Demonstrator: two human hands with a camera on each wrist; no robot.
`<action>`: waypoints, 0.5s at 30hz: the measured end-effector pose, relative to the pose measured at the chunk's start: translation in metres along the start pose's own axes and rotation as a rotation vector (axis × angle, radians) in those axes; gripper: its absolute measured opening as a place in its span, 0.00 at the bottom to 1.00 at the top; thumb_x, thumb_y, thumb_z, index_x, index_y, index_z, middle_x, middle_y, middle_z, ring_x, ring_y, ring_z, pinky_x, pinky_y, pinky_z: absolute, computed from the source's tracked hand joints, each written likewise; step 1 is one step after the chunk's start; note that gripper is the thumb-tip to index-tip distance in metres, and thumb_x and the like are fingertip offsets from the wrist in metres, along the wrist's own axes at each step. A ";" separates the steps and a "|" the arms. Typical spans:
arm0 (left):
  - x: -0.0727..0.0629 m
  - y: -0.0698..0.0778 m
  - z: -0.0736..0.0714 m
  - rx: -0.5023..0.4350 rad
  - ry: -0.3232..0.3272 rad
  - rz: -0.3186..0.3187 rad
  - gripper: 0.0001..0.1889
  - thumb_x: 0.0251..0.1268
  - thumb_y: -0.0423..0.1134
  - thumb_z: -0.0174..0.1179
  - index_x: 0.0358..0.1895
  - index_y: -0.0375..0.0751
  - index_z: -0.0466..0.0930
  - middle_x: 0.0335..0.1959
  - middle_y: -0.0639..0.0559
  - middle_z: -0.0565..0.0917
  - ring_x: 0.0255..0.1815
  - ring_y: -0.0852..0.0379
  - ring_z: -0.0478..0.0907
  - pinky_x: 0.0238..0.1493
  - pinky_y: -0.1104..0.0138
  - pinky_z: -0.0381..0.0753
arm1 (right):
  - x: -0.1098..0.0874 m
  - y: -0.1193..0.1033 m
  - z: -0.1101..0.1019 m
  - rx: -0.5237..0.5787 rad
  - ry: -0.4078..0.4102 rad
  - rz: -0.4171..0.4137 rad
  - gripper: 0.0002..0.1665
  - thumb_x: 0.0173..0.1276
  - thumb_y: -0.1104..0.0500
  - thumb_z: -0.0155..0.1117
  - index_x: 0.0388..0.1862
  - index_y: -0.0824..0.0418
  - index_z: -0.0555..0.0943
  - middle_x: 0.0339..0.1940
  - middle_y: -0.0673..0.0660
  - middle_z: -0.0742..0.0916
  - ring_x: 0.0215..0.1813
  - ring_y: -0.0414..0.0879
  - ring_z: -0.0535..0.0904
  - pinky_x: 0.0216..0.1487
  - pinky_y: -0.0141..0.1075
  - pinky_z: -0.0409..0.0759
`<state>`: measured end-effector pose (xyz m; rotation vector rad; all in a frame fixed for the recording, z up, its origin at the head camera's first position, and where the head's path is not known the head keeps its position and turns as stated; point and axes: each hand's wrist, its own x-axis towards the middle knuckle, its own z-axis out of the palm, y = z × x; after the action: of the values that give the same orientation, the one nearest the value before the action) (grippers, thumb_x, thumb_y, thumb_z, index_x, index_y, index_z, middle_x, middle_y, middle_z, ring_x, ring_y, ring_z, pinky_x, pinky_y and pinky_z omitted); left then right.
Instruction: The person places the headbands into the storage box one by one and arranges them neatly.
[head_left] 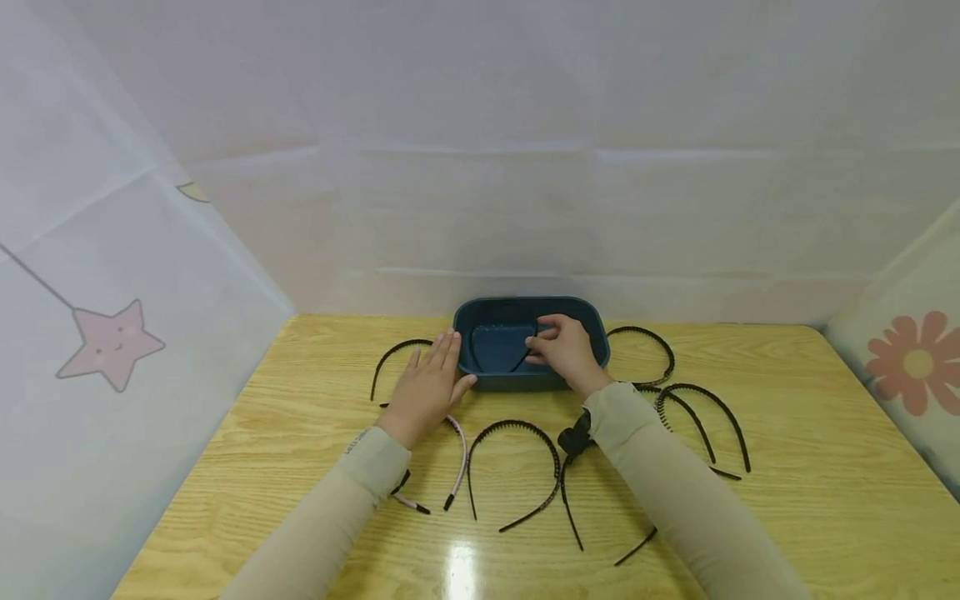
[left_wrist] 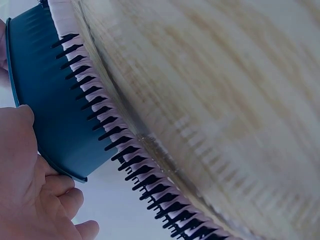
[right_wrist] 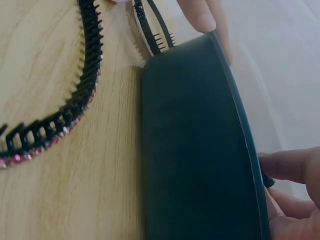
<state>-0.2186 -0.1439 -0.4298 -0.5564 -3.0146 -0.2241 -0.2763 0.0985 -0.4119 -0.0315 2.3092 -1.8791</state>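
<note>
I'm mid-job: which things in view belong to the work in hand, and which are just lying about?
Seem to belong:
- blue bin, left hand touching its rim
- dark headband, pinched by the right hand
- probably the pink headband and black headbands on the table

Just surroundings:
- star print
- flower print

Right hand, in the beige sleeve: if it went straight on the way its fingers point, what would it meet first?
Apart from the thin black headband it pinches, the right hand would probably meet the dark-blue oblong bin, at its left inner wall; depth is unclear.
</note>
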 end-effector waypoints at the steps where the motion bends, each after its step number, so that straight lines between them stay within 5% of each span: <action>1: 0.000 0.000 0.000 0.001 0.001 0.001 0.40 0.82 0.57 0.45 0.82 0.33 0.44 0.82 0.39 0.49 0.83 0.44 0.47 0.79 0.42 0.49 | 0.001 0.000 0.000 -0.005 -0.003 0.007 0.34 0.73 0.67 0.64 0.76 0.66 0.67 0.54 0.69 0.82 0.45 0.55 0.88 0.50 0.46 0.87; 15: 0.001 -0.001 0.000 -0.006 -0.004 0.001 0.41 0.82 0.57 0.46 0.82 0.34 0.44 0.83 0.39 0.48 0.83 0.44 0.47 0.79 0.42 0.49 | 0.003 0.002 0.004 -0.258 -0.011 0.010 0.30 0.73 0.61 0.66 0.71 0.69 0.71 0.45 0.64 0.87 0.38 0.52 0.89 0.46 0.44 0.88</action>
<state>-0.2196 -0.1445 -0.4300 -0.5604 -3.0187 -0.2323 -0.2783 0.0947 -0.4145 -0.0621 2.5224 -1.5603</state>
